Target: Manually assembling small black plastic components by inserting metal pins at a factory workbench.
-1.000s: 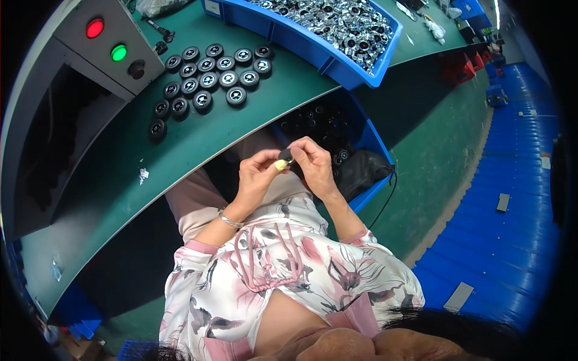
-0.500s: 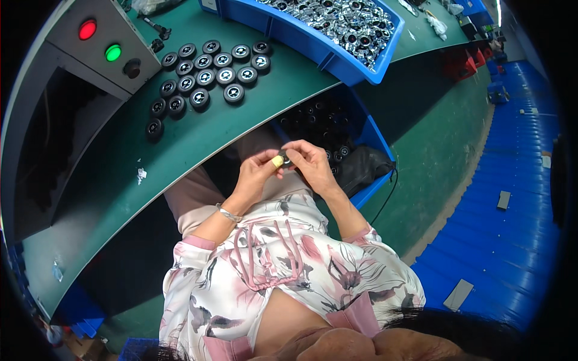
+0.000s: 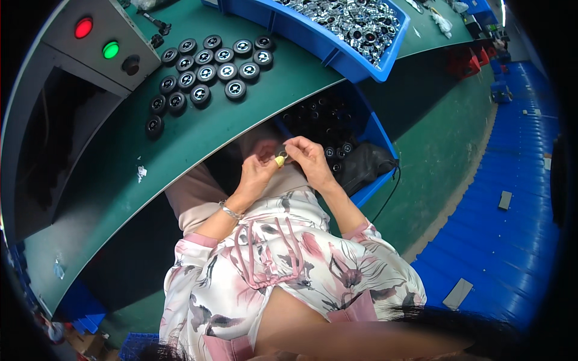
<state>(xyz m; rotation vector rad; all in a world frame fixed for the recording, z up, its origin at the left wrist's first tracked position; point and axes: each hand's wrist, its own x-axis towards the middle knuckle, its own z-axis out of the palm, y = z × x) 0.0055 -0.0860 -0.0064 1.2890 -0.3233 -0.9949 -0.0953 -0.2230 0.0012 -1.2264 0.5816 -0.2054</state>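
Over my lap, just off the table's front edge, both hands meet at a small dark round part [image 3: 282, 150], mostly hidden by the fingers. My left hand [image 3: 257, 173] is closed on its near left side, a yellow cover on the thumb tip. From the right, the fingers of my right hand [image 3: 312, 161] pinch the same part. Beyond them on the green table lie several black wheels [image 3: 206, 73] with silver-patterned hubs, in loose rows.
A blue bin [image 3: 374, 71] heaped with shiny metal parts overhangs the table edge. Under the table, close to my right hand, a second blue bin [image 3: 378, 135] holds black wheels and a black bag [image 3: 364, 168]. A grey control box [image 3: 90, 69] with lit buttons stands left.
The hands stay together on the round part while the fingers shift and the part turns slightly between them. The wheels on the table stay put; the view has tilted a little.
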